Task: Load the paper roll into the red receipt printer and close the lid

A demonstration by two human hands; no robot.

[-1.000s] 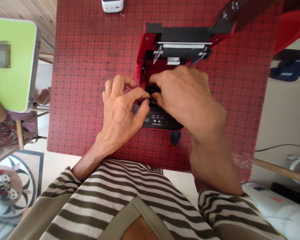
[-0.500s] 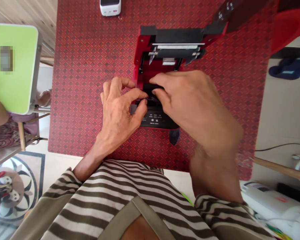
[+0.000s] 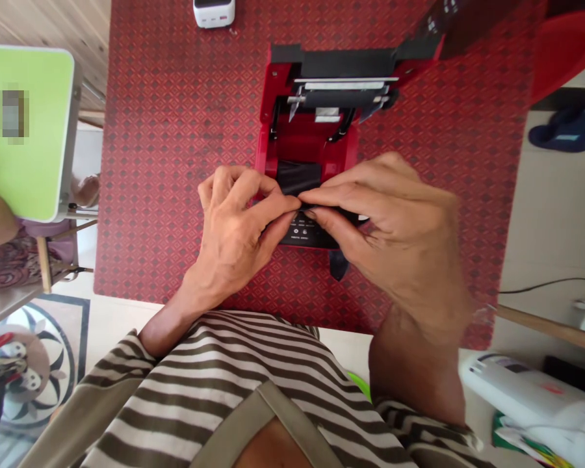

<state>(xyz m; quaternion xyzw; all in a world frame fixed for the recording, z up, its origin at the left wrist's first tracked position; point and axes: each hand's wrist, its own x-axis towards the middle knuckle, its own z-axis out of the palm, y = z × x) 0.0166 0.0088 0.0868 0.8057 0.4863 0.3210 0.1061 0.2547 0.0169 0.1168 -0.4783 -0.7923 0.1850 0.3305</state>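
A small red-and-black label printer (image 3: 292,142) lies on the table with its lid (image 3: 348,64) raised, showing the roller inside. Black ribbon (image 3: 299,175), thin and creased, runs out of its red compartment toward the front control panel. My left hand (image 3: 234,224) pinches the ribbon's front edge between thumb and forefinger, just above the panel's printed buttons. Almost touching those fingertips, my right hand (image 3: 402,224) is also closed in a pinch on the ribbon. The exact edge is hidden by my fingers. A dark flap (image 3: 338,265) sticks out below the printer's front.
The table (image 3: 175,117) has a red patterned cover. A white device (image 3: 214,14) sits at its far edge, and a dark bottle (image 3: 461,29) at the far right. A green-topped table (image 3: 34,169) with a person's arm is at left. A white appliance (image 3: 531,396) stands lower right.
My right hand has come back from inside the compartment toward me and now meets my left fingertips. More of the black ribbon and red interior shows. My left hand has shifted slightly right.
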